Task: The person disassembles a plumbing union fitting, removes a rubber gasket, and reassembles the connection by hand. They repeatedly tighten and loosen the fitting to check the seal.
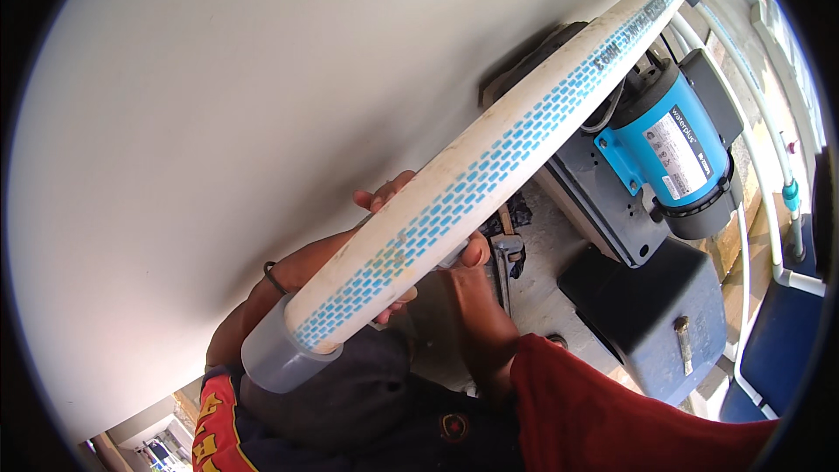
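A long white pipe with blue brick-like markings (454, 192) runs slantwise across the view, a grey socket (278, 358) on its near end. Both my hands are beyond it and partly covered by it. My left hand (384, 193) shows bent fingertips past the pipe's upper edge; the palm is hidden. My right hand (475, 252) comes up at the lower edge, its thumb bent against a small grey piece mostly behind the pipe. Other fingertips show beneath the pipe, and I cannot tell whose hand they belong to. What my hands grip is largely hidden.
A pale wall (175, 122) fills the left. To the right a blue water pump (677, 140) sits on a dark base (594, 201), above a black plastic cover (651, 323). A pipe wrench (504, 267) lies near my right wrist. Thin white pipes (769, 227) and a blue seat (782, 354) stand farther right.
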The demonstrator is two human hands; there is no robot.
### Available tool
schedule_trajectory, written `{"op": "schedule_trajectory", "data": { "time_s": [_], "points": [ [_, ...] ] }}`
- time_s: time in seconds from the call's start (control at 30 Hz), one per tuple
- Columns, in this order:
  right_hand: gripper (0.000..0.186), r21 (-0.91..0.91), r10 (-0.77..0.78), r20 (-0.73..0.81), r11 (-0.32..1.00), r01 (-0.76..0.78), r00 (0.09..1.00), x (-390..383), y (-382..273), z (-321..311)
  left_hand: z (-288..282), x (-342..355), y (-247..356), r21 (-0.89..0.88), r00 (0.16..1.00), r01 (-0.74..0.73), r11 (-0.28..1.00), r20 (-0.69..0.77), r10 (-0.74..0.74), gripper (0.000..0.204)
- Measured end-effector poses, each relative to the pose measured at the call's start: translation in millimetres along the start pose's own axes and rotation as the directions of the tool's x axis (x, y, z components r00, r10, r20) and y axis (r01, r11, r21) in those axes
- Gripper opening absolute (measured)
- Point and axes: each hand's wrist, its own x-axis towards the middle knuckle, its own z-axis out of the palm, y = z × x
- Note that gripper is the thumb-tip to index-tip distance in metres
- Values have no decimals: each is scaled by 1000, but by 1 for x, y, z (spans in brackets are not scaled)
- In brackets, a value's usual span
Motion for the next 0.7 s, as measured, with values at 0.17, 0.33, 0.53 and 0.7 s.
{"op": "schedule_trajectory", "data": {
  "time_s": [0.17, 0.33, 0.53, 0.7],
  "points": [
    [90, -66, -94, -96, 994, 88, 991, 0, 2, 18, 0, 0, 0, -25, 1000, -1, 1000, -3, 1, 42],
    [79, -166, -13, -401, 984, -58, 916, 5, -19, 69, -2, 0, 0, -71, 1000, 2, 997, -11, -3, 39],
    [82, -169, 68, -566, 966, -196, 822, -2, -37, 97, 3, -2, 3, -102, 999, 8, 995, -35, -12, 36],
    [123, -72, -39, -187, 997, 26, 982, 17, -27, 57, 15, -3, 21, 249, 998, 56, 967, -36, -48, 30]
  ]
}}
